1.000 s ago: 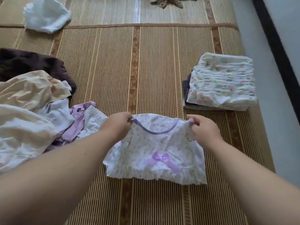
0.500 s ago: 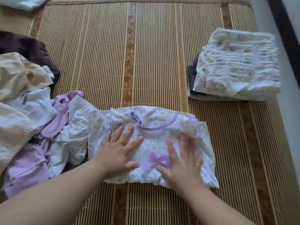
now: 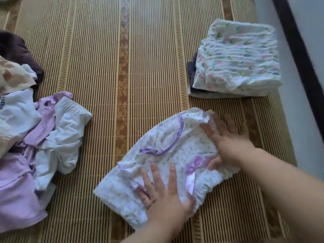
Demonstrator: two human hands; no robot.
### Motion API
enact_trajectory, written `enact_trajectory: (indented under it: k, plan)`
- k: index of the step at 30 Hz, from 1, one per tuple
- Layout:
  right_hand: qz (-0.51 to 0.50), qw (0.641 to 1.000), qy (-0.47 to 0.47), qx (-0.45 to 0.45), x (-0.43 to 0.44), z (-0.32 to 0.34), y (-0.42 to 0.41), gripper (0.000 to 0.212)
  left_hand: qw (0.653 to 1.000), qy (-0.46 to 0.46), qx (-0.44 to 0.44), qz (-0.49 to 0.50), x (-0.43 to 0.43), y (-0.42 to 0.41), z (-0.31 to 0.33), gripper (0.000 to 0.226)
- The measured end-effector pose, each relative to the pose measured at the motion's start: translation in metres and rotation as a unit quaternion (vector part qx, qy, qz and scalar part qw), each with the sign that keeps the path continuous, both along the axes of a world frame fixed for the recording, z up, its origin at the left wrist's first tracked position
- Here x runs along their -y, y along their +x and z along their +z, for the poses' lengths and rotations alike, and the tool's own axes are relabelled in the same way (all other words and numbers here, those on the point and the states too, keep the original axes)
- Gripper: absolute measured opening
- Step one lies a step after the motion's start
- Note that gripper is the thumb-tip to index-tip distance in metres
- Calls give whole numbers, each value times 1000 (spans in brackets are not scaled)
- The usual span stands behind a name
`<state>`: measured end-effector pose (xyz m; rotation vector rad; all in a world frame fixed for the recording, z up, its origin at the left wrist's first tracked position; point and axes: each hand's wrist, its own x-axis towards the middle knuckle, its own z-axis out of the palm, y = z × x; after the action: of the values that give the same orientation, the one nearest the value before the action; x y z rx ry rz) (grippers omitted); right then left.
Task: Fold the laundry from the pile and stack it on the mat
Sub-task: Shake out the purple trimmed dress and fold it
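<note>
Soft even daylight, faint shadows tucked under the laundry pile [image 3: 57, 137], motion blur smearing the right hand [image 3: 231, 146] and the folded stack [image 3: 235, 58], mat [image 3: 98, 58] weave fairly crisp mid-frame, wide-angle bowing of lines toward the edges.

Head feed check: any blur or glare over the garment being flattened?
Head view: motion blur smears the right hand and the folded white floral stack beyond it; the white floral top with a purple bow and the left hand read sharper; soft even light on the striped woven mat, no glare.
</note>
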<state>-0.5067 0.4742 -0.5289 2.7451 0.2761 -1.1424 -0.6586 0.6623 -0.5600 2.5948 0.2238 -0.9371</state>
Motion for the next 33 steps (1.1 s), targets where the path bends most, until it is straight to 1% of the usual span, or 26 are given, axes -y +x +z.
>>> enact_trajectory:
  k: [1, 2, 4, 5, 6, 7, 8, 9, 10, 11, 12, 14, 15, 16, 17, 18, 20, 21, 22, 23, 25, 27, 29, 30, 32, 33]
  plan:
    - [-7, 1000, -13, 5, 4, 2, 3, 133, 999, -12, -32, -1, 9, -5, 3, 99]
    - [-19, 1000, -21, 12, 7, 4, 3, 131, 999, -13, -41, -9, 16, -9, 5, 104]
    - [-51, 998, -2, 38, 7, 8, -8, 121, 997, -29, -62, -30, 18, -15, 10, 107]
    - [-61, 996, 31, 64, 4, 8, -22, 111, 994, -48, -98, -32, 14, -11, 18, 103]
    - [-59, 989, 78, 112, -1, 7, -40, 95, 993, -46, -97, -51, 5, -10, 21, 99]
    - [-47, 975, 130, 175, -7, 6, -61, 77, 993, -41, -73, -78, -9, -8, 24, 96]
    - [-34, 956, 176, 231, -14, 3, -84, 63, 993, -42, -21, -112, -29, -6, 24, 94]
    - [-22, 937, 223, 270, -22, 1, -108, 55, 981, -19, 51, -186, -50, -3, 24, 92]
    - [-3, 919, 263, 293, -31, -4, -133, 51, 965, -2, 86, -246, -72, 1, 21, 92]
    - [24, 910, 290, 295, -42, -7, -157, 51, 947, -5, 95, -306, -93, 5, 21, 94]
    - [54, 905, 307, 291, -53, -12, -180, 56, 923, 0, 92, -373, -111, 11, 22, 98]
    - [92, 919, 301, 239, -76, -22, -216, 82, 852, 25, 66, -519, -141, 33, 19, 105]
    - [95, 935, 277, 202, -85, -27, -228, 96, 825, 22, 69, -561, -155, 45, 16, 108]
    - [83, 948, 250, 177, -94, -33, -236, 105, 802, 17, 49, -595, -165, 55, 15, 109]
    - [55, 957, 234, 163, -101, -37, -239, 107, 775, 0, 77, -627, -172, 64, 12, 108]
    - [22, 958, 230, 169, -107, -39, -238, 101, 757, 3, 83, -648, -174, 70, 13, 102]
    - [-38, 947, 236, 212, -116, -39, -236, 71, 754, 15, 80, -651, -177, 78, 11, 85]
    - [-54, 941, 239, 236, -119, -38, -235, 61, 751, 7, 88, -655, -178, 80, 9, 75]
    - [-58, 933, 246, 258, -120, -39, -235, 57, 750, -7, 103, -653, -178, 80, 7, 69]
    - [-67, 930, 261, 251, -120, -36, -233, 55, 755, -20, 115, -645, -178, 81, 6, 65]
    - [-90, 937, 275, 196, -118, -26, -231, 53, 771, -36, 109, -627, -174, 80, 10, 63]
    - [-115, 936, 293, 156, -115, -19, -229, 53, 785, -62, 69, -612, -168, 77, 19, 58]
    - [-218, 911, 341, 81, -112, -3, -227, 57, 794, -71, -4, -604, -168, 72, 31, 50]
    - [-269, 892, 360, 48, -110, 6, -228, 53, 801, -77, -37, -593, -167, 72, 37, 43]
    - [-362, 839, 406, 17, -103, 19, -227, 28, 844, -101, -103, -517, -163, 76, 55, 26]
    - [-400, 808, 432, 3, -101, 23, -226, 24, 863, -105, -147, -472, -161, 80, 61, 21]
